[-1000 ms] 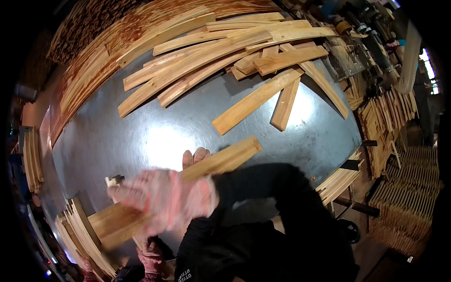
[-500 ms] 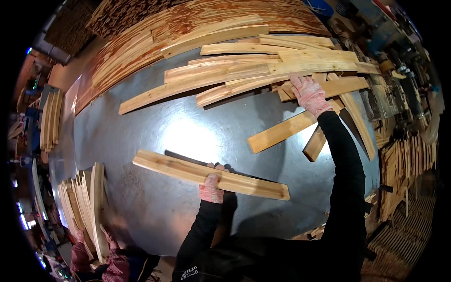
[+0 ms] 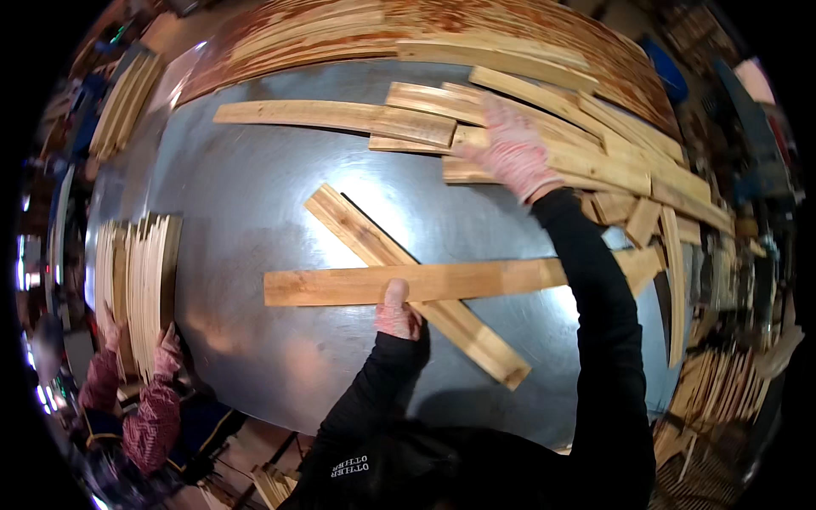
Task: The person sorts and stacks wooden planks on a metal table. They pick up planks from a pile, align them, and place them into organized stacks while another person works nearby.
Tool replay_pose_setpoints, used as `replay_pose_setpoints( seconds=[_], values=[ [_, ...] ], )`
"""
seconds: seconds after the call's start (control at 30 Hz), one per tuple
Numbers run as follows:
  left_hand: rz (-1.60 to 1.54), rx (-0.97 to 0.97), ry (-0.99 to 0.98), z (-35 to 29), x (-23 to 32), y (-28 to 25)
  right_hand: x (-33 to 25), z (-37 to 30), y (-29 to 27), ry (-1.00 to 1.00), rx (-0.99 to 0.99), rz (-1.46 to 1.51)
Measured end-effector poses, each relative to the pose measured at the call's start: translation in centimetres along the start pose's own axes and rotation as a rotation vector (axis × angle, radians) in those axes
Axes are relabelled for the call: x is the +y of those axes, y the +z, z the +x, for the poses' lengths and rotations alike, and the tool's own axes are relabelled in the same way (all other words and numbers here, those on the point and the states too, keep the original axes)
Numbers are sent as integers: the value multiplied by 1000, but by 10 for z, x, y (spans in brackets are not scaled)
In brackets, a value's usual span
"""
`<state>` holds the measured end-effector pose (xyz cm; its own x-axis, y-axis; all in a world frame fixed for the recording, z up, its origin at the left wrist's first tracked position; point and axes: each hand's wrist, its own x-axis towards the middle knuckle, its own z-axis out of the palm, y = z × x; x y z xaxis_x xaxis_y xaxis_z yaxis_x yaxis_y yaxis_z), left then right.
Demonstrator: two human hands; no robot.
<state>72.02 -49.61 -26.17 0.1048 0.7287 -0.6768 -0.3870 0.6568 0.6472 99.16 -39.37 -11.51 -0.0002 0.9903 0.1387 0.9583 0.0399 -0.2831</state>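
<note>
My left hand (image 3: 398, 316), in a pinkish knit glove, is closed at the near edge of a long wooden board (image 3: 484, 279), its thumb on top and its fingers mostly hidden. This board lies roughly crosswise over a second, diagonal board (image 3: 472, 340); whether my fingers also reach that lower board, I cannot tell. Over the pile of loose boards (image 3: 603, 161) at the far right, my right hand (image 3: 514, 153) is stretched out with spread fingers. It appears slightly blurred and grips nothing.
All this lies on a grey metal table (image 3: 229, 195). At the left, a co-worker's hands (image 3: 166, 350) touch an upright bundle of boards (image 3: 136, 280). Reddish-brown streaked wood sheets (image 3: 314, 38) line the far edge. More boards (image 3: 127, 102) are stacked at the far left.
My right hand has moved left along the pile. A board now crosses over the diagonal one that my left hand held. The view has shifted, and the co-worker's hands are farther up the bundle.
</note>
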Motion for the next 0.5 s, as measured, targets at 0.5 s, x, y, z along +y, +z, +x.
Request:
replay_pose_setpoints(
  seconds=[0.5],
  values=[
    [-267,113,125,70,103,-91,-106,104,181,138,-80,90]
  ],
)
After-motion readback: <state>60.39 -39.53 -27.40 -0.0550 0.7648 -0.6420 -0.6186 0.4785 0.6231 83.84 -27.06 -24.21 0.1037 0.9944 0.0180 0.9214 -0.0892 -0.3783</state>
